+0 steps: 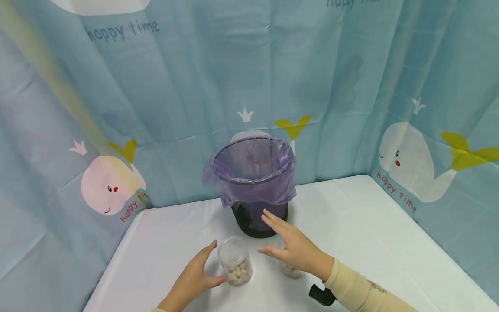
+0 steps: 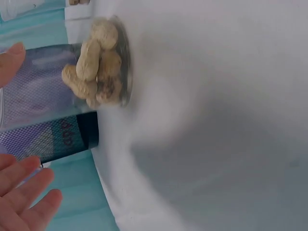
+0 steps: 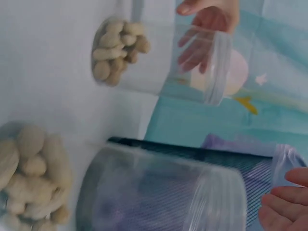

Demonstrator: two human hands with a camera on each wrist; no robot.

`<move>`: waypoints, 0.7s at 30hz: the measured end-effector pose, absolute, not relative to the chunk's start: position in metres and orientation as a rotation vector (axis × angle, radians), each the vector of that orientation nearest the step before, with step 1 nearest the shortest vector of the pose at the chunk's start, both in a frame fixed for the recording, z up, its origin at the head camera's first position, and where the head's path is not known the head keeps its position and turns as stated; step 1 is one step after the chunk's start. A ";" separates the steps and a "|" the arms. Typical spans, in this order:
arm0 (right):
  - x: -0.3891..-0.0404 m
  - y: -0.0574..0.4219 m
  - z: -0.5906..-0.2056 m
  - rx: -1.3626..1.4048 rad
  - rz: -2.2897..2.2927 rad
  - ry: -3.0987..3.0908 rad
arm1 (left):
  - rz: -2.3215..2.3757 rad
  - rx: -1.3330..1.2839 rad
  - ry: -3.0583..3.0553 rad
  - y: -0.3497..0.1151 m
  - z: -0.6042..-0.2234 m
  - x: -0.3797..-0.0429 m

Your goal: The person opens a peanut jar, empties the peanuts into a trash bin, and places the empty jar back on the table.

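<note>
While the left jar (image 1: 234, 258) is flanked by the left hand (image 1: 195, 275), no grip is shown: thumb and fingers are held apart, and whether the wall is touched cannot be told. The right jar (image 3: 211, 197), set apart from it on the worktop (image 1: 331, 225), is partly covered in the head view by the right hand (image 1: 294, 247), whose thumb and fingers are likewise parted and clamped on nothing. The step in hand is judged to be a handling of these 2 jars; the smooth, clear walls would be best held evenly at mid-height, with both cylinders kept upright so that nothing is spilled. At each base, knobbly, matte, pale-tan peanuts (image 2: 89, 60) are heaped; above, ridged rims are seen. Behind, a black mesh bin (image 1: 241, 219) is lined with a crinkled, translucent purple bag (image 1: 259, 193). The white worktop is backed by a softly creased blue curtain (image 1: 195, 86).
</note>
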State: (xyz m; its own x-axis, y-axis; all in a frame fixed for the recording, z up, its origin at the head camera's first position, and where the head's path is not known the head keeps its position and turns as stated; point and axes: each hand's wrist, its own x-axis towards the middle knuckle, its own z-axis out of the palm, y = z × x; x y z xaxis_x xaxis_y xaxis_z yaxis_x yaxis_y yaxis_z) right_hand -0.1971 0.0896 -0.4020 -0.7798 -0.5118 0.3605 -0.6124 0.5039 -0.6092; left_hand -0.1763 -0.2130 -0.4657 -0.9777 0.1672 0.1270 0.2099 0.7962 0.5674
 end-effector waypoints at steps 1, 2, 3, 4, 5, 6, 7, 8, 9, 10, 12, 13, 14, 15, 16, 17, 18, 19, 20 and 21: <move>-0.197 0.088 -0.402 0.986 1.148 -2.601 | -0.942 -0.299 -2.903 -0.212 -0.467 -0.175; -0.196 0.086 -0.401 0.987 1.163 -2.596 | -0.953 -0.295 -2.893 -0.211 -0.468 -0.174; -0.196 0.084 -0.401 0.986 1.176 -2.592 | -0.968 -0.289 -2.879 -0.211 -0.470 -0.173; -0.195 0.083 -0.401 0.990 1.183 -2.582 | -0.982 -0.284 -2.863 -0.210 -0.471 -0.172; -0.195 0.081 -0.401 0.990 1.190 -2.574 | -0.992 -0.279 -2.847 -0.209 -0.472 -0.172; -0.195 0.080 -0.402 0.988 1.198 -2.568 | -1.005 -0.273 -2.833 -0.209 -0.473 -0.172; -0.194 0.079 -0.402 0.986 1.204 -2.561 | -1.017 -0.264 -2.820 -0.208 -0.475 -0.172; -0.194 0.078 -0.403 0.984 1.209 -2.555 | -1.029 -0.257 -2.809 -0.207 -0.476 -0.173; -0.194 0.077 -0.404 0.986 1.212 -2.548 | -1.039 -0.248 -2.799 -0.207 -0.477 -0.173; -0.194 0.075 -0.405 0.989 1.219 -2.539 | -1.048 -0.242 -2.790 -0.206 -0.478 -0.173; -0.194 0.073 -0.408 0.984 1.242 -2.534 | -1.048 -0.253 -2.768 -0.204 -0.480 -0.174; -0.193 0.071 -0.409 0.977 1.262 -2.534 | -1.052 -0.262 -2.754 -0.203 -0.480 -0.174; -0.193 0.070 -0.410 0.971 1.284 -2.534 | -1.055 -0.275 -2.737 -0.203 -0.481 -0.174; -0.192 0.069 -0.411 0.966 1.307 -2.535 | -1.053 -0.293 -2.719 -0.202 -0.482 -0.174; -0.191 0.067 -0.412 0.960 1.330 -2.536 | -1.058 -0.301 -2.701 -0.201 -0.483 -0.173; -0.190 0.065 -0.412 0.953 1.350 -2.537 | -1.059 -0.307 -2.684 -0.201 -0.484 -0.173; -0.189 0.064 -0.413 0.948 1.366 -2.537 | -1.069 -0.302 -2.669 -0.200 -0.485 -0.172; -0.188 0.062 -0.414 0.941 1.384 -2.536 | -1.077 -0.309 -2.655 -0.200 -0.486 -0.171; -0.187 0.060 -0.414 0.941 1.394 -2.530 | -1.085 -0.311 -2.641 -0.200 -0.487 -0.170; -0.187 0.059 -0.415 0.944 1.395 -2.522 | -1.091 -0.310 -2.632 -0.199 -0.487 -0.170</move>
State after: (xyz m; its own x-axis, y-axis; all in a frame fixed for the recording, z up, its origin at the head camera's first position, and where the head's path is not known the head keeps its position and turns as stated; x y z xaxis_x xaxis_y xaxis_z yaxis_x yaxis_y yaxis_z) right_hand -0.1867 0.0588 -0.4153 -0.8007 -0.4664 0.3759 -0.5664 0.3849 -0.7288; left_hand -0.1696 -0.1992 -0.4875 -0.9392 0.0911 0.3311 0.2986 0.6926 0.6566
